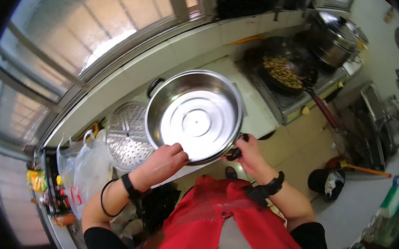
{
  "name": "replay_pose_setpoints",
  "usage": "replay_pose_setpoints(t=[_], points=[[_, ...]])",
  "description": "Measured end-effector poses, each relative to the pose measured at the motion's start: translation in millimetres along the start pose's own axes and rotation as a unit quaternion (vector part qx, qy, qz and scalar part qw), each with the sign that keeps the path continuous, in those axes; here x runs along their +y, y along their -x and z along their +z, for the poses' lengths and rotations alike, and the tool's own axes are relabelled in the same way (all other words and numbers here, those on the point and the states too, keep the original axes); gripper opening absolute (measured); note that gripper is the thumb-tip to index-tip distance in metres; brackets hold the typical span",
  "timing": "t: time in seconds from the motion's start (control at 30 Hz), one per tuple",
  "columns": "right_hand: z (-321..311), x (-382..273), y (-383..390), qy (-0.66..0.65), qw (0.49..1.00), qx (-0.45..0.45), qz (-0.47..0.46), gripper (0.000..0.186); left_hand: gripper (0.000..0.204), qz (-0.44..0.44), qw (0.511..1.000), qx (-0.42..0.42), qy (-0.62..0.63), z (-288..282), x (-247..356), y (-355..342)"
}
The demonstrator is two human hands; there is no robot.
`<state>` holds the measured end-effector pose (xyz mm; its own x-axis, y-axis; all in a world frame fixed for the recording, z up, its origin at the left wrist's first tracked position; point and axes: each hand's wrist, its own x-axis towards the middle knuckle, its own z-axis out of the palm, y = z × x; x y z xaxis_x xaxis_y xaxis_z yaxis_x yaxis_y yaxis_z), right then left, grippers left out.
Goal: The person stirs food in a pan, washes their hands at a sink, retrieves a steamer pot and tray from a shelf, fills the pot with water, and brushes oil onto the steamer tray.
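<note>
A wide, empty steel pot (197, 100) with black side handles is held over the pale counter (253, 110). My left hand (163, 164) is closed at the pot's near-left rim, fingers curled against it. My right hand (249, 155) grips the black handle at the pot's near right. Just left of the pot, partly behind it, lies a perforated steel steamer plate (124, 141).
A dark wok (269, 83) of chopped food, its red handle sticking out, and a stacked steel pot (325, 40) sit on the stove. A sink (372, 125) is at right, plastic bags (81, 171) at left, a black bin (320, 182) below right, windows (99, 21) behind.
</note>
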<state>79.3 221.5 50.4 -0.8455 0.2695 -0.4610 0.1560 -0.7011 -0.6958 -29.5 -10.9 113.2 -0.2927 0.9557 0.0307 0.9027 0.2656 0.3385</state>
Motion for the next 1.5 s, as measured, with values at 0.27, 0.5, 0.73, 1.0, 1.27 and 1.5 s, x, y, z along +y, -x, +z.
replay_pose_setpoints(t=[0.27,0.5,0.73,1.0,1.27,1.5], points=[[-9.1,-32.7,67.4,0.006,1.000,-0.008,0.028,0.036,0.012,0.070,0.997,0.022,0.033,-18.3,42.4,-6.3],[-28.1,-49.6,164.1,0.005,0.996,0.086,0.006,0.035,0.015,0.189,0.934,0.080,0.293,-41.8,70.0,-35.5],[-57.3,0.9,235.4,0.047,0.959,0.246,-0.129,0.035,0.017,0.273,0.903,0.103,0.315,-55.8,101.2,-24.4],[-95.4,30.6,305.5,0.002,0.888,0.419,-0.191,0.025,0.012,0.146,0.954,0.202,0.166,24.2,27.4,-57.3],[-168.3,27.7,308.4,-0.126,0.841,0.465,-0.247,0.020,0.008,-0.001,0.974,0.219,0.062,76.3,-24.0,-75.9],[-279.7,-17.9,269.5,-0.147,0.828,0.501,-0.207,0.020,0.009,-0.111,0.975,0.193,0.004,106.4,-29.9,-93.4]])
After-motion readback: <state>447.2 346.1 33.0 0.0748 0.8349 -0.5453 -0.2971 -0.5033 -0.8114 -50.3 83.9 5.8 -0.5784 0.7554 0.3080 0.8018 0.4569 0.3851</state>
